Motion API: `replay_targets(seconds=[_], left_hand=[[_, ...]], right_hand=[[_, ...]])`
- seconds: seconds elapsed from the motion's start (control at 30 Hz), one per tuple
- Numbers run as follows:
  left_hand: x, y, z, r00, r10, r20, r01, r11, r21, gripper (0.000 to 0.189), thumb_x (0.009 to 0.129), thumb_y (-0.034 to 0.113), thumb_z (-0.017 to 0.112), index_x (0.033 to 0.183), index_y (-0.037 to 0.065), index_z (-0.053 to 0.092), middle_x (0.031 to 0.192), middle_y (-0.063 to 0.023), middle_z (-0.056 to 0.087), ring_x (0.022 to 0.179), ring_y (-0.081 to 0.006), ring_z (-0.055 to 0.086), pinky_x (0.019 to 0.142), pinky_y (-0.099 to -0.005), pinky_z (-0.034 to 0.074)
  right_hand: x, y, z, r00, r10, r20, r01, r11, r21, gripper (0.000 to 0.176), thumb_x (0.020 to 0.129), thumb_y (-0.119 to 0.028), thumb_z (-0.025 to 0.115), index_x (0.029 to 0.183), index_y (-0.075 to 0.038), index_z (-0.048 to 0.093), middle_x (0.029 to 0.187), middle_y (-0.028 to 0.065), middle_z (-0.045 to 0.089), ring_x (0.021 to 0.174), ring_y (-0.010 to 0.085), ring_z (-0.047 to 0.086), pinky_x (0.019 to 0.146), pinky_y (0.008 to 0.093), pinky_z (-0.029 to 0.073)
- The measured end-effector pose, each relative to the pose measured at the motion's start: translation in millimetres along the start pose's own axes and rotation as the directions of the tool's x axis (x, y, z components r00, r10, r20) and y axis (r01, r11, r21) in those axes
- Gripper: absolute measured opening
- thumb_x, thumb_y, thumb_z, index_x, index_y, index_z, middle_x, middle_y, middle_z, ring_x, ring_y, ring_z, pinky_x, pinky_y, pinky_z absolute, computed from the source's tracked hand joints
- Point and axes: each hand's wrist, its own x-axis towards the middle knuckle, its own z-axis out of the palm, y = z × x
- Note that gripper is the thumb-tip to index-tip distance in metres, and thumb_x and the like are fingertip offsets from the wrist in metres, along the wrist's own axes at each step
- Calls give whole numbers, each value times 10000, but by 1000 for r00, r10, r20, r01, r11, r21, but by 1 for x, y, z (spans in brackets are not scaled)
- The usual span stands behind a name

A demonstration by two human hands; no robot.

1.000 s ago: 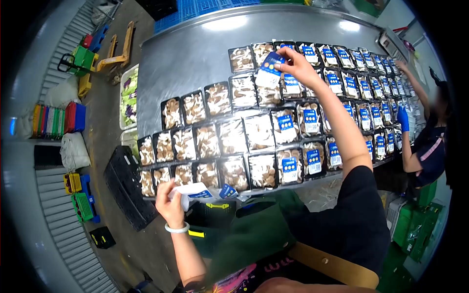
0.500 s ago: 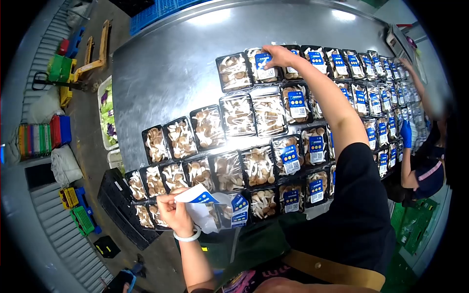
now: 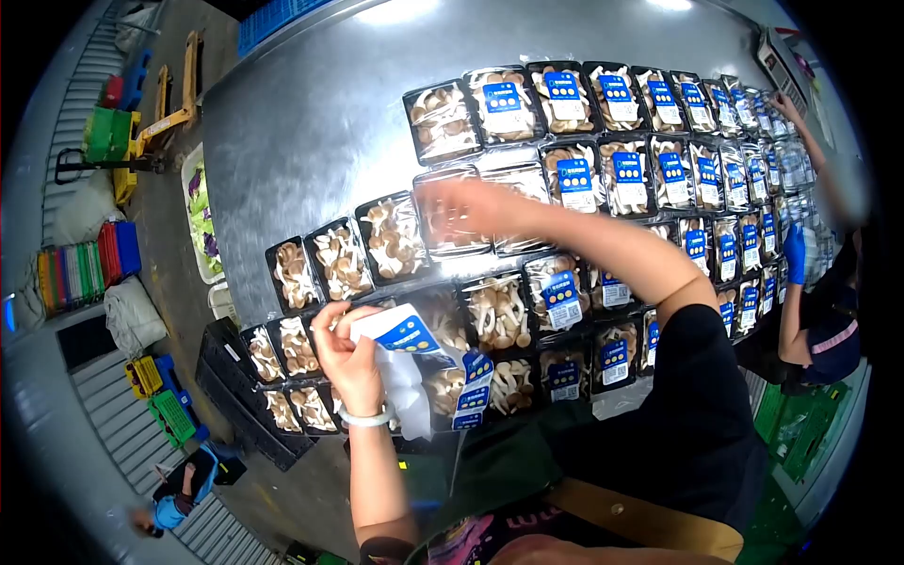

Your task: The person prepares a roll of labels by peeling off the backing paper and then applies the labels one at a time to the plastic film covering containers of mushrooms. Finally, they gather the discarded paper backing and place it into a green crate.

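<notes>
My left hand [image 3: 350,365] pinches a strip of labels [image 3: 411,331], white backing paper with blue-and-white stickers, near the table's front edge. Part of the strip hangs down, its blue stickers [image 3: 474,388] curling over the nearest trays. Smeared by motion, my right hand [image 3: 466,209] is over wrapped mushroom trays in the second row from the back; its fingers cannot be made out. An unlabelled mushroom tray [image 3: 393,237] lies just left of it. In the back row, a tray with a blue-and-white label [image 3: 503,98] sits beside an unlabelled tray [image 3: 442,122].
Rows of black, film-wrapped mushroom trays run across the metal table [image 3: 282,141]; those to the right carry labels [image 3: 672,177]. At the right end a co-worker's blue-gloved hand [image 3: 796,252] is near trays. Leafy vegetables fill a white crate [image 3: 191,218] beyond the left edge.
My right hand has left the labelled back-row tray and come nearer, over the second row. My left hand still holds the label strip. Another person has come into view at lower left.
</notes>
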Motion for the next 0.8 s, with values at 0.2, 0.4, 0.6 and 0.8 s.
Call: replay_targets(seconds=[0.2,0.4,0.6,0.8], left_hand=[[-6,-11,2,998,-44,38,32,962,269,55,857,-66,630,846,-18,606,885,-48,662,762,-71,549,676,-212,444],[-18,-39,-28,1000,30,7,-29,835,549,387,825,-55,693,622,32,375,788,-41,618,670,-54,427,590,-217,374],[-23,-41,-55,979,-21,-204,32,998,51,286,814,-122,639,735,70,443,811,-44,624,720,-55,515,664,-209,425],[-26,-23,-36,994,-3,-110,38,949,312,479,766,-112,664,1217,20,570,946,-61,635,880,-119,580,795,-253,474]], right_hand=[[-40,-21,87,964,-258,69,267,914,-304,252,884,-323,667,970,-88,649,827,54,667,691,239,649,613,403,493],[-33,-22,51,708,-705,-46,568,607,-556,135,877,-227,660,931,-104,674,830,27,686,691,214,667,619,340,544],[44,6,-104,796,-80,-600,-133,944,-302,478,766,-341,802,1093,-31,644,1006,119,700,904,198,671,750,319,515],[114,92,-115,896,-161,-413,-133,791,-597,580,676,-301,825,1152,-40,618,1056,169,683,1000,352,646,870,400,508]])
